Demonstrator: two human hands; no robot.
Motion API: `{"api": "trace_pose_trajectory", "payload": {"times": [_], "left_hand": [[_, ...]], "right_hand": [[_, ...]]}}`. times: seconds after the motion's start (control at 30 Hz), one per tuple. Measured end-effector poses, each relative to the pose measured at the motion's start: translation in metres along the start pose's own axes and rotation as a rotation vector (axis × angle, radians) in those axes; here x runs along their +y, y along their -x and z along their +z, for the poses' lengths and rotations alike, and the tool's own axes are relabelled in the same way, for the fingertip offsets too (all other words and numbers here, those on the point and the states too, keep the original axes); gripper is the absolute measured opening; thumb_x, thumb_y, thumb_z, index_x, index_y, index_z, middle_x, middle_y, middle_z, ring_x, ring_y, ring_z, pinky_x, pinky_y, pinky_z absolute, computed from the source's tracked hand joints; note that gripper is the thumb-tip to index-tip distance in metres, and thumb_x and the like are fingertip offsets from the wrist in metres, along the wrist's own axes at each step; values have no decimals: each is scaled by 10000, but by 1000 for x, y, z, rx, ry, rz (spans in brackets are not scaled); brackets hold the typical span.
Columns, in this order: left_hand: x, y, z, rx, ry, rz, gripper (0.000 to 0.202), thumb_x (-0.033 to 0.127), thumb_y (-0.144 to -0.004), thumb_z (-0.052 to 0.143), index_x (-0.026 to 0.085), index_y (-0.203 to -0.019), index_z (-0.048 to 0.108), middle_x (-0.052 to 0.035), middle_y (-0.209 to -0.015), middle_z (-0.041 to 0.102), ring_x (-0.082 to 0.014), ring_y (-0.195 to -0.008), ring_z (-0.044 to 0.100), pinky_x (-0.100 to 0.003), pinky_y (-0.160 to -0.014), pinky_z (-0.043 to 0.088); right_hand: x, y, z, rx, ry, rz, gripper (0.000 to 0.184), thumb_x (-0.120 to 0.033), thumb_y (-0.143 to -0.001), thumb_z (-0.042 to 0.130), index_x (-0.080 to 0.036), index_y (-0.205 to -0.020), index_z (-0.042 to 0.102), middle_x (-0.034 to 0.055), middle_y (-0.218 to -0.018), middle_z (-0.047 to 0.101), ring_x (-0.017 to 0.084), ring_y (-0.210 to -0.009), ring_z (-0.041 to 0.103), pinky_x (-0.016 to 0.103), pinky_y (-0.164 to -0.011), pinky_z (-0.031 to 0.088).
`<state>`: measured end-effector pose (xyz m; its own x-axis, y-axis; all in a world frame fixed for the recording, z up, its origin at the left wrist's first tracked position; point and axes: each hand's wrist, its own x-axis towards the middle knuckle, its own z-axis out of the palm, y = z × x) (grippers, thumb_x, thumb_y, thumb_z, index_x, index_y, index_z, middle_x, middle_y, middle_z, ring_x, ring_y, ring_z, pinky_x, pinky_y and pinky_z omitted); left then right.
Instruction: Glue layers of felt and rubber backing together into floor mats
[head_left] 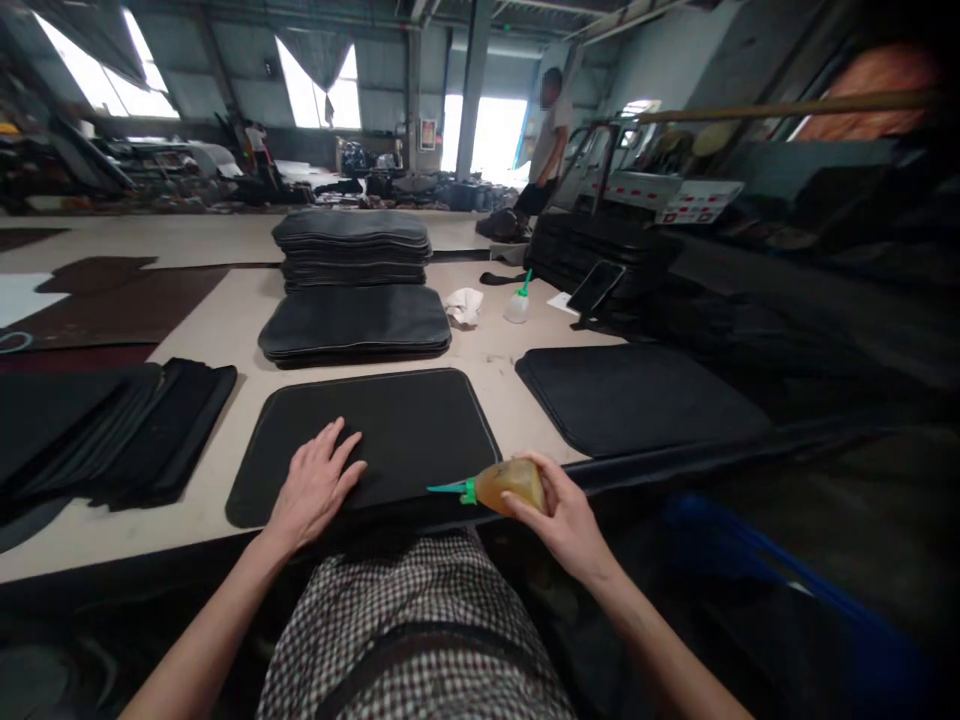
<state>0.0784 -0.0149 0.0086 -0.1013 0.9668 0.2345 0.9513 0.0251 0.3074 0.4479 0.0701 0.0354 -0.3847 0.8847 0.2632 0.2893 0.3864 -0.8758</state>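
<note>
In front of me a black mat-like panel [397, 420] with rounded corners lies flat at the table's near edge. My left hand [319, 480] rests on its left part, fingers stretched out and holding nothing. My right hand [559, 505] is wrapped round a squeeze bottle [499, 487] of amber liquid with a green nozzle. The bottle is tipped on its side, its nozzle pointing left over the panel's near edge. Whether the tip touches the panel I cannot tell.
Stacked dark panels stand behind [352, 320], with more dark pieces at left [180, 430] and right [637, 395]. A crumpled white tissue [465, 305], a second green-tipped bottle [517, 303] and a phone [596, 288] sit farther back on the table [495, 375]. A person [551, 140] is beyond it.
</note>
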Motion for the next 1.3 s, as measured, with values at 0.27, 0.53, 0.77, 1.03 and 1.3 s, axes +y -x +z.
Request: {"api": "trace_pose_trajectory", "payload": {"times": [0.27, 0.53, 0.77, 1.03, 1.3], "left_hand": [[-18, 15, -40, 485, 649, -351, 547, 547, -1021, 312, 256, -1464, 449, -96, -1523, 465, -238, -1432, 401, -465, -1221, 266], [-59, 64, -79, 814, 772, -481, 513, 550, -1022, 323, 219, -1366, 512, -130, -1403, 573, -236, -1309, 536, -442, -1107, 424], [-65, 97, -83, 846, 801, -558, 506, 555, -1016, 335, 233, -1361, 517, -129, -1414, 566, -238, -1274, 555, -437, -1082, 444], [-66, 104, -84, 896, 853, -589, 481, 532, -1018, 361, 236, -1357, 527, -124, -1400, 575, -229, -1258, 557, -421, -1078, 440], [-97, 115, -89, 764, 652, -628, 461, 430, -944, 581, 260, -1363, 493, -106, -1363, 611, -219, -1256, 566, -399, -1076, 431]], "right_hand": [[-46, -23, 87, -182, -14, -173, 421, -430, -869, 708, -272, -1221, 540, 51, -1136, 618, 232, -992, 635, 359, -882, 538], [-91, -53, 177, -286, -27, -325, 398, -429, -871, 710, -248, -1183, 542, 54, -1090, 601, 232, -989, 604, 361, -874, 512], [-109, -74, 235, -317, -12, -405, 447, -402, -851, 736, -237, -1211, 528, 60, -1102, 593, 234, -1000, 604, 372, -901, 520], [-121, -85, 225, -513, -83, -284, 427, -422, -841, 724, -240, -1191, 558, 50, -1088, 604, 227, -980, 606, 369, -871, 520], [-59, -121, 119, -356, -835, 367, 581, -321, -703, 802, -311, -1235, 570, 49, -1149, 677, 220, -881, 707, 317, -680, 604]]}}
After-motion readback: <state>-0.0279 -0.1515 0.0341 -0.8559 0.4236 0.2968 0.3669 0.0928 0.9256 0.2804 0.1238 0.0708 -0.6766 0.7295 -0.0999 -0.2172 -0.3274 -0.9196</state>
